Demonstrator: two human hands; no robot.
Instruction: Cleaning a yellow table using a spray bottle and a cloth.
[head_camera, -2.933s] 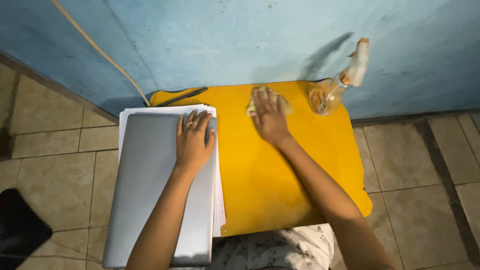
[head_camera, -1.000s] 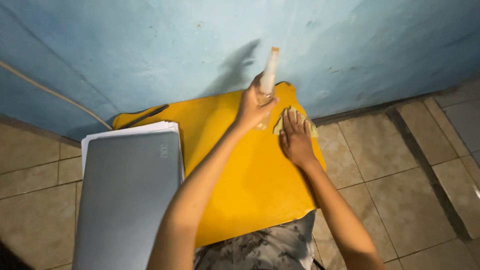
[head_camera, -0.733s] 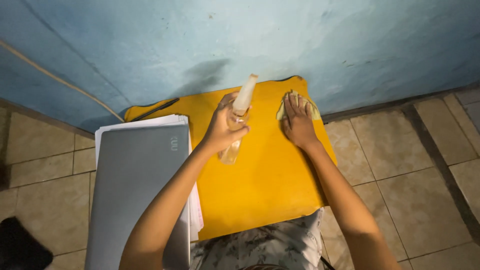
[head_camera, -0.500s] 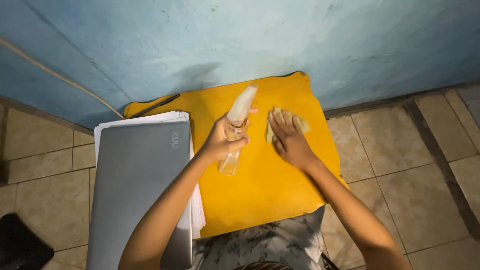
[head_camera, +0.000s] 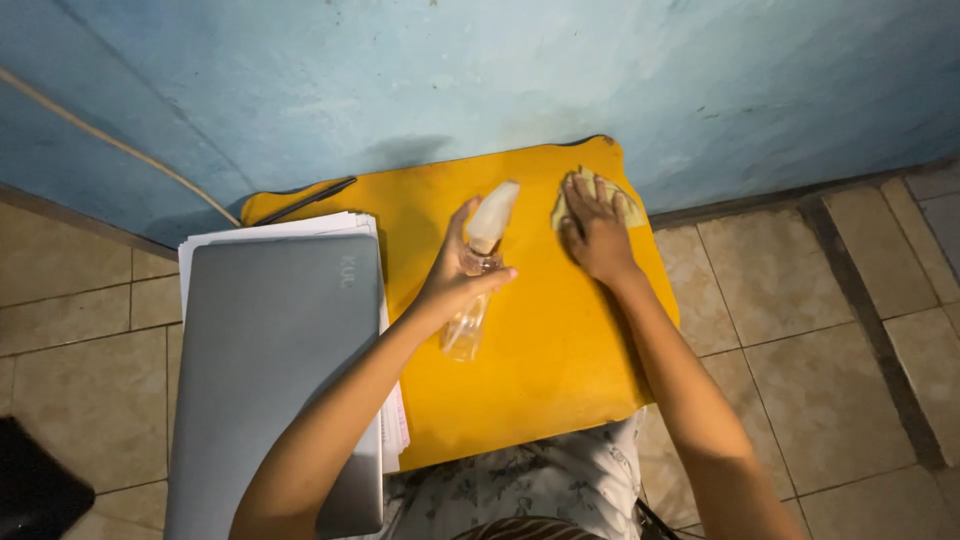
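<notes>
My left hand (head_camera: 455, 280) grips a clear spray bottle (head_camera: 470, 325) with a white trigger head, held tilted above the middle of the small yellow table (head_camera: 540, 370). My right hand (head_camera: 595, 235) lies flat on a crumpled yellowish cloth (head_camera: 625, 205) at the table's far right corner, pressing it against the tabletop. Most of the cloth is hidden under my fingers.
A shut grey laptop (head_camera: 275, 370) rests on a stack of white papers (head_camera: 395, 425) at the table's left side. A black pen (head_camera: 305, 200) lies at the far left corner. A blue wall (head_camera: 480, 70) backs the table; tiled floor (head_camera: 800, 310) surrounds it. A cable (head_camera: 120, 145) runs down the wall.
My left hand left the laptop and picked up the spray bottle from the far right corner, bringing it over the table's middle. My right hand slid the cloth back and forth, now at the far right corner.
</notes>
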